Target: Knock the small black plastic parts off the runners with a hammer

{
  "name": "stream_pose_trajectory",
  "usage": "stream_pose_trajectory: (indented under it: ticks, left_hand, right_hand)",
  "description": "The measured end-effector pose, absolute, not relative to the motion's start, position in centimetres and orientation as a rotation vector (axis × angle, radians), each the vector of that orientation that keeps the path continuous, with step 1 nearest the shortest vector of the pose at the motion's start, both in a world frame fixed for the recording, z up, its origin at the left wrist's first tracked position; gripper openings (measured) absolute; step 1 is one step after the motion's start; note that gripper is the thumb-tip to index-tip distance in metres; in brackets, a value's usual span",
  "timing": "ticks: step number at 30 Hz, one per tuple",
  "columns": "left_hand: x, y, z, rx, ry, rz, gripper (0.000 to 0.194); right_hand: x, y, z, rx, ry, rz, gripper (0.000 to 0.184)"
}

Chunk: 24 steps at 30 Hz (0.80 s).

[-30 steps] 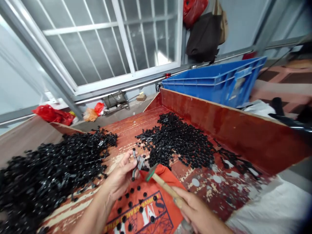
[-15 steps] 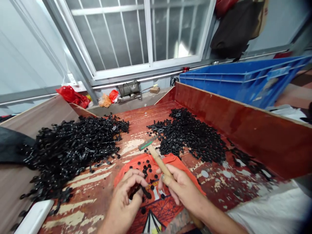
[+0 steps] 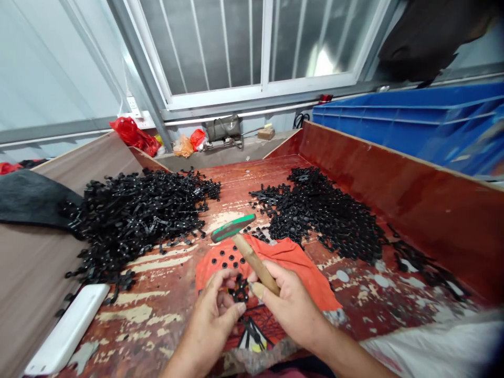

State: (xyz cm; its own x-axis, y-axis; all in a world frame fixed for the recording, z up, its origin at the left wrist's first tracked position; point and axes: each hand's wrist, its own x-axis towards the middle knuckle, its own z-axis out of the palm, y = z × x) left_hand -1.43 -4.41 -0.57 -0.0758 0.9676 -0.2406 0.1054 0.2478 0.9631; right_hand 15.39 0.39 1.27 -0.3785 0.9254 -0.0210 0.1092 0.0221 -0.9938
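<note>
The wooden handle of a hammer is wrapped by my right hand. Its long, narrow green-and-dark head points up and away. My left hand is curled with its thumb towards the fingers, around a small black plastic part; the exact contact is partly hidden. Both hands are close together above an orange-red printed cloth. Several small black round pieces lie on the cloth beyond my left fingers.
A big heap of black parts lies left, another heap right. Red-brown boards wall the right side. A white oblong case lies at front left. Beyond the right wall stands a blue crate.
The view has shifted, so the scene sits further right. The hammer head has turned, showing more of its green side. The round pieces lie more spread out, and my left hand stays curled.
</note>
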Motion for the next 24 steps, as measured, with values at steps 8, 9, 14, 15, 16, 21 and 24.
stream_pose_trajectory:
  ticks: [8,9,14,15,16,21,24]
  left_hand:
    - [-0.9,-4.8,1.7,1.031,1.369,1.107,0.067]
    - [-1.0,-4.7,1.7,1.043,1.384,1.126,0.066]
    - [-1.9,-4.9,1.1,0.758,1.530,1.341,0.056]
    - [-2.0,-5.1,1.2,0.667,1.512,1.336,0.058]
    - [-2.0,-5.3,1.3,0.593,1.483,1.304,0.060]
    - [-1.4,-5.6,2.4,0.436,1.331,1.223,0.052]
    - [-1.2,-5.2,2.6,0.443,1.282,1.228,0.048]
  right_hand:
    - [15.6,1.4,1.7,-0.947,-1.719,1.485,0.016]
    - [15.5,1.3,1.7,-0.943,-1.703,1.539,0.016]
    - [15.3,1.1,2.1,-1.121,-1.442,1.526,0.017]
    - [15.4,1.1,2.2,-1.145,-1.400,1.509,0.023]
    - [15.5,1.1,2.3,-1.158,-1.373,1.495,0.027]
    - [15.6,0.8,2.2,-1.189,-1.425,1.462,0.022]
    - [15.2,0.2,1.3,-1.190,-1.508,1.422,0.013]
